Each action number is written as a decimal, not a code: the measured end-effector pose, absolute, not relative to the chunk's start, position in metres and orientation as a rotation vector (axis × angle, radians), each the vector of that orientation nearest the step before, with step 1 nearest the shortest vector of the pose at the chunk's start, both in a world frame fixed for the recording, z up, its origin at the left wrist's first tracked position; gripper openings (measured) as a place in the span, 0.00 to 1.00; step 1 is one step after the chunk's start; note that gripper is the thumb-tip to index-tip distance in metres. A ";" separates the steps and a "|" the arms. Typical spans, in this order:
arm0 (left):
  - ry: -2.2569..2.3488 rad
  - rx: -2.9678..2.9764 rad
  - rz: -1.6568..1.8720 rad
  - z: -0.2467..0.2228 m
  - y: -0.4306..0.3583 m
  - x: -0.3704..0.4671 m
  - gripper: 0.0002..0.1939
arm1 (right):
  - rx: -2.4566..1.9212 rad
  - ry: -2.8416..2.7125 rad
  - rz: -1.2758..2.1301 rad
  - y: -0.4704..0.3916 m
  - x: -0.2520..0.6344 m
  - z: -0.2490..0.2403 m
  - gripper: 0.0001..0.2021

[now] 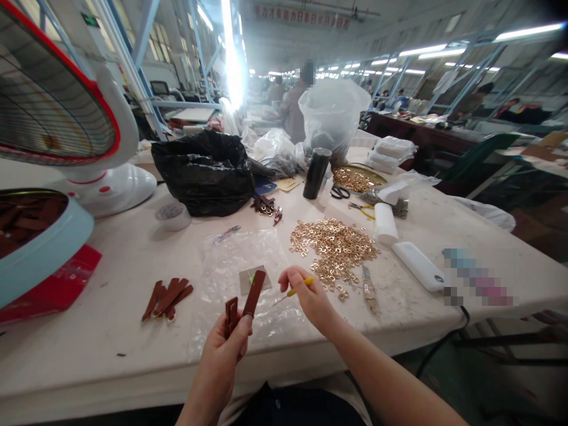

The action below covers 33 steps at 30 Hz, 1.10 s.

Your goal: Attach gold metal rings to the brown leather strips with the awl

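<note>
Brown leather straps [254,291] stick up from my left hand [224,350], which is closed around them near the table's front edge. One strap stands out longer than the folded ones beside it. My right hand [312,300] pinches a yellow-handled awl [300,286], its thin metal tip pointing left toward the straps without touching them. Beyond my right hand lies a heap of small gold metal rings [335,245]. A small pile of brown straps with rings [166,297] rests to the left. Under my hands a clear plastic sheet [208,296] covers the tabletop, with a small square plate [247,280] on it.
A fan [110,186] and a tub of brown pieces [66,228] stand at left. Behind are a black plastic bag [202,174], a tape roll [173,217], a black cylinder [316,173], scissors [339,191] and a tray of gold rings [357,179]. A white power bank [417,266] lies right.
</note>
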<state>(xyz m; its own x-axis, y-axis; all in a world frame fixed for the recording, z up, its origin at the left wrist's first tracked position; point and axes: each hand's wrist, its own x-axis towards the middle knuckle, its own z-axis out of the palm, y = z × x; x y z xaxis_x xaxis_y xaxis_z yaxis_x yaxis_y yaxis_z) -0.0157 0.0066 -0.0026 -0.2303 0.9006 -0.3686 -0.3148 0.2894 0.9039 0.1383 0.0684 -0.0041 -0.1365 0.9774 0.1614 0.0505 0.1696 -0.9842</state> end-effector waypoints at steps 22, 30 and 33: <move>1.281 0.413 1.386 -0.014 0.012 -0.033 0.14 | -1.079 -1.390 1.028 0.115 0.099 -0.045 0.19; 1.325 0.442 1.357 -0.014 0.008 -0.033 0.14 | -1.065 -1.315 1.020 0.113 0.100 -0.041 0.19; 1.354 0.469 1.320 -0.014 0.007 -0.031 0.15 | -1.064 -1.238 1.006 0.108 0.106 -0.033 0.20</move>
